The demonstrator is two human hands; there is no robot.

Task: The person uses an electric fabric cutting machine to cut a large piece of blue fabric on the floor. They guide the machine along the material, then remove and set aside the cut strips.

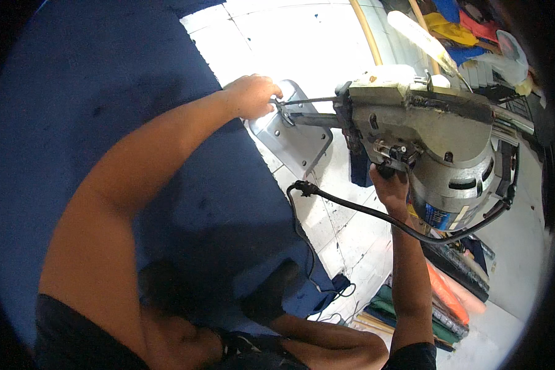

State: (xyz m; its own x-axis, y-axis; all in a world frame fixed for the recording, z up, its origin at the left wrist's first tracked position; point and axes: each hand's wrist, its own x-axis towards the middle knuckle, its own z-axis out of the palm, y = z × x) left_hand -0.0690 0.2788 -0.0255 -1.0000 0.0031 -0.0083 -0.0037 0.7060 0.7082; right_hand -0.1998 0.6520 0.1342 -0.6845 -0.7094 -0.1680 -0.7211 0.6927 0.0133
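A grey metal fabric cutting machine (435,120) with a round motor housing fills the right of the view. From its body a narrow upright and a thin rod run left to a silver base plate (302,145) with rounded corners. My left hand (253,97) is closed at the plate end, its fingertips around the foot beside the upright. My right hand (390,185) grips the machine's dark handle below the body, its fingers partly hidden. A large dark blue cloth (185,234) lies under my left arm, with its edge beside the base plate.
A thick black power cable (376,214) loops from the motor to a connector, and a thinner cord trails over the cloth's edge. Fabric rolls (450,290) lie at the lower right on white floor tiles (351,246). Wooden poles (367,31) and heaped coloured cloths (459,28) stand at the far right.
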